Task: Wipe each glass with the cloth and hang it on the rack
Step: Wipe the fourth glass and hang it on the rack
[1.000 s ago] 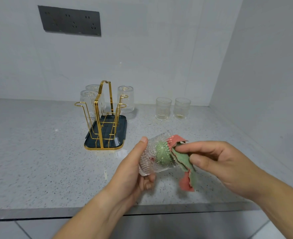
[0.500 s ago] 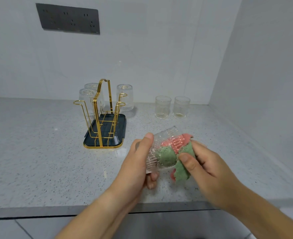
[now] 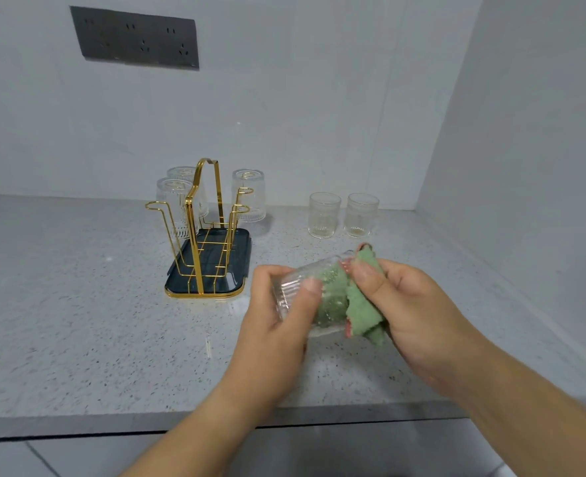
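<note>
Countertop (image 3: 78,321): grey speckled stone, on which the rack and the loose glasses are set.
Socket panel (image 3: 135,37): dark, mounted on the back wall; any marking on it is too small to be read.
Rack (image 3: 191,215): gold wire, stood in a dark tray (image 3: 241,256) with a gold rim.
Left hand (image 3: 278,325): fingers and thumb are curled round the base end of the held glass (image 3: 295,287).
Right hand (image 3: 412,304): the cloth (image 3: 364,311) is pinched between thumb and fingers.
Hung glasses (image 3: 248,194): three are seen upside down on the rack's far prongs.
Standing glasses (image 3: 323,215): two upright, just beside each other near the back wall, apparently empty.
Held glass: ribbed, clear, lying on its side above the counter's front part, mouth toward the right hand.
Cloth: green with a pink edge, stuffed into the held glass, the rest bunched at its mouth.
</note>
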A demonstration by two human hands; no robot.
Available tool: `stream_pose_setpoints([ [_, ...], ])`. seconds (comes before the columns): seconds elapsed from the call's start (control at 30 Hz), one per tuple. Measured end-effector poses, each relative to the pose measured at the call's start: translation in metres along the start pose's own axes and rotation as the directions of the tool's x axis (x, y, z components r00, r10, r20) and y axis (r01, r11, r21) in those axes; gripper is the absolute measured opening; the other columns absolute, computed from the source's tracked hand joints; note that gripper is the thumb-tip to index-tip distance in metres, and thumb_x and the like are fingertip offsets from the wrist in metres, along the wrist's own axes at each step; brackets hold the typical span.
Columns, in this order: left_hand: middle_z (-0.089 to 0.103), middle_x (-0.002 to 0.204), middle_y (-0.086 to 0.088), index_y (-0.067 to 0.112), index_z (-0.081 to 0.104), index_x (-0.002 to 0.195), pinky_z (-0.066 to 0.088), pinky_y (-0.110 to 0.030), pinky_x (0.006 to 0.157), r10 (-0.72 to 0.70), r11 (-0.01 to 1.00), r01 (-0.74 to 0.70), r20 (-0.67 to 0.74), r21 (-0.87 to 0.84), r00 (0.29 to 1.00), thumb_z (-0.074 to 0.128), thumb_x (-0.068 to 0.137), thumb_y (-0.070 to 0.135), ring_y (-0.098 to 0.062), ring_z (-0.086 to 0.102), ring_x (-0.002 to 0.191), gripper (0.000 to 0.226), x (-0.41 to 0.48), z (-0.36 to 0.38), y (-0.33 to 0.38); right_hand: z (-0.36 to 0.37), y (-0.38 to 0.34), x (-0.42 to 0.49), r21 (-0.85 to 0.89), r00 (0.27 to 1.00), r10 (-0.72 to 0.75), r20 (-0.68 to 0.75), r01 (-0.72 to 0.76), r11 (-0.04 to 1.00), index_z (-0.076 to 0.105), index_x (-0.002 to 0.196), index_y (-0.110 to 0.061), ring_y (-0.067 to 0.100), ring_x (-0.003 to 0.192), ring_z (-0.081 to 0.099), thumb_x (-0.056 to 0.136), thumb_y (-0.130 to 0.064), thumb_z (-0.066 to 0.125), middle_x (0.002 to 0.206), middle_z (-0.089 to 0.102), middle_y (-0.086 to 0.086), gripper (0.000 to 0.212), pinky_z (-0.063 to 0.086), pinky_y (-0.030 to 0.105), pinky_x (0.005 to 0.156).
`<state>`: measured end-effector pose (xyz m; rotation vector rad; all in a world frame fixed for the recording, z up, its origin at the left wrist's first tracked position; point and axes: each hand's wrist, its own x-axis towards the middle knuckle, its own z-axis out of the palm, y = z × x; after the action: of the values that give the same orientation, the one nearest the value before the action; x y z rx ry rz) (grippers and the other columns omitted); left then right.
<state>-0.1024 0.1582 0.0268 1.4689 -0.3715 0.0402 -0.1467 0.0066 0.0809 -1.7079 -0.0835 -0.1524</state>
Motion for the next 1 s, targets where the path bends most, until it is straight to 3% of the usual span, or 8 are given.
stream_pose_setpoints([
  [0.13,0.060,0.071,-0.007,0.011,0.072,0.097,0.033,-0.018,0.029,-0.585,0.669,0.644,0.273,-0.370,0.764,0.059,0.094,0.059,-0.011,0.043,0.036,0.050,0.008,-0.010,0.014,0.000,0.015,-0.009,-0.271,0.992,-0.108,0.061,0.121,0.955,0.063,0.081,-0.016,0.000,0.051,0.051,0.099,-0.025,0.057,0.059,0.058,-0.013,0.021,0.041,0.013,0.051],
  [0.23,0.064,0.074,-0.014,0.008,0.079,0.082,0.035,-0.014,0.026,-0.651,0.430,0.834,0.520,-0.347,0.552,0.062,0.083,0.064,-0.009,0.046,0.032,0.058,0.010,-0.015,0.015,-0.005,0.020,-0.015,-0.297,0.988,-0.114,0.102,0.139,0.945,0.062,0.080,-0.015,-0.003,0.048,0.047,0.094,-0.030,0.057,0.056,0.055,-0.014,0.021,0.038,0.010,0.050],
  [0.3,0.065,0.074,-0.013,0.013,0.079,0.088,0.037,-0.015,0.030,-0.618,0.540,0.801,0.524,-0.258,0.586,0.056,0.087,0.069,-0.010,0.048,0.035,0.061,0.008,-0.015,0.012,-0.005,0.020,-0.016,-0.255,0.992,-0.108,0.064,0.121,0.959,0.064,0.079,-0.015,0.001,0.049,0.049,0.088,-0.039,0.057,0.057,0.057,-0.011,0.026,0.040,0.012,0.049],
  [0.43,0.070,0.084,0.005,0.021,0.054,0.120,0.049,-0.023,0.053,-0.335,0.921,0.380,0.323,-0.086,0.885,0.072,0.086,0.061,-0.007,0.061,0.057,0.056,0.002,-0.006,0.004,-0.005,0.020,-0.012,0.050,0.994,0.026,-0.104,-0.021,0.999,0.077,0.089,-0.012,0.014,0.069,0.072,0.088,-0.040,0.055,0.076,0.077,0.003,0.036,0.055,0.020,0.061],
  [0.57,0.070,0.085,0.020,0.021,0.045,0.122,0.049,-0.014,0.060,-0.033,0.999,0.038,0.266,-0.015,0.963,0.072,0.081,0.040,0.005,0.061,0.066,0.053,-0.002,-0.005,0.001,-0.003,0.012,-0.011,0.211,0.995,0.085,-0.043,-0.074,0.975,0.080,0.096,-0.010,0.023,0.085,0.077,0.092,-0.037,0.053,0.093,0.080,0.014,0.038,0.059,0.028,0.074],
  [0.7,0.060,0.070,0.002,0.016,0.060,0.107,0.036,-0.019,0.041,-0.250,0.940,0.285,0.191,-0.186,0.949,0.075,0.087,0.057,-0.009,0.046,0.048,0.048,0.005,-0.006,0.009,0.001,0.007,-0.019,-0.040,0.999,-0.039,-0.024,0.038,0.998,0.076,0.082,-0.032,0.012,0.062,0.069,0.088,-0.045,0.053,0.069,0.074,-0.002,0.027,0.053,0.019,0.060],
  [0.87,0.062,0.066,-0.014,0.003,0.076,0.073,0.025,-0.012,0.028,-0.616,0.511,0.793,0.501,-0.332,0.608,0.068,0.078,0.063,-0.007,0.041,0.033,0.061,0.016,-0.016,0.024,-0.001,0.022,-0.025,-0.436,0.959,-0.256,0.121,0.283,0.854,0.059,0.084,-0.038,0.005,0.049,0.043,0.097,-0.049,0.053,0.061,0.053,-0.001,0.018,0.036,0.029,0.044],
  [1.0,0.068,0.081,-0.011,0.015,0.078,0.101,0.038,-0.020,0.038,-0.475,0.750,0.636,0.522,-0.180,0.708,0.062,0.085,0.073,-0.014,0.054,0.048,0.062,0.011,-0.018,0.021,-0.003,0.015,-0.024,-0.287,0.971,-0.238,-0.002,0.227,0.931,0.066,0.082,-0.033,0.004,0.054,0.054,0.098,-0.048,0.055,0.064,0.063,-0.005,0.025,0.043,0.019,0.050],
])
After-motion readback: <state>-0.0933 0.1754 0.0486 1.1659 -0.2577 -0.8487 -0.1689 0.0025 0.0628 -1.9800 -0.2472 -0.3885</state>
